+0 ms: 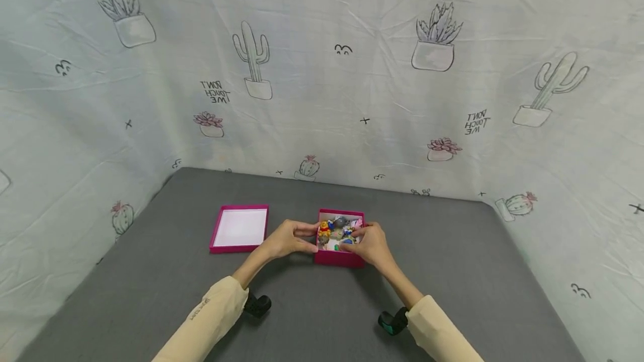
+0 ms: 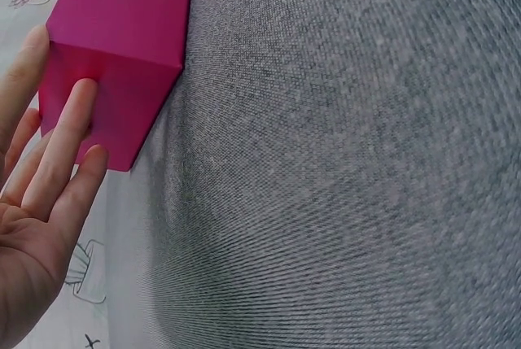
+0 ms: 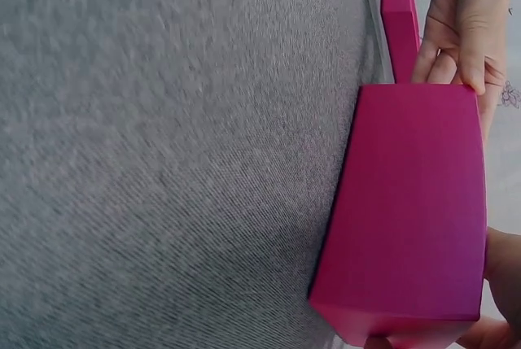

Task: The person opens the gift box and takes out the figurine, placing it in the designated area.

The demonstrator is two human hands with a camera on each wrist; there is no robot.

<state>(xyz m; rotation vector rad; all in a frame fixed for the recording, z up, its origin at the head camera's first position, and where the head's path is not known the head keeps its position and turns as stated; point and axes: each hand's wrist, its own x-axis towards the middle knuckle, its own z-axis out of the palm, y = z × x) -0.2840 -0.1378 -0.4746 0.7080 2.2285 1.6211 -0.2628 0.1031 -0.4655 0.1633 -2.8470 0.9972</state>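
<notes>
A magenta box (image 1: 339, 259) stands with its top uncovered, holding several small colourful toy figures, among them a yellow-and-red bear figure (image 1: 324, 228) and a grey figure (image 1: 340, 222). My left hand (image 1: 288, 239) rests its extended fingers against the box's left wall, its thumb by the near left corner. At the right side, my right hand (image 1: 373, 244) reaches over the rim, thumb and forefinger down among the figures near a blue one (image 1: 347, 242). Whether they pinch it is too small to tell. Another right-hand finger (image 3: 378, 342) touches the outside wall.
Left of the box lies a magenta-rimmed lid (image 1: 238, 228), white inside facing up. Both rest on a grey cloth-covered table (image 1: 322, 312). A pale curtain (image 1: 322, 71) printed with cacti hangs behind and at both sides.
</notes>
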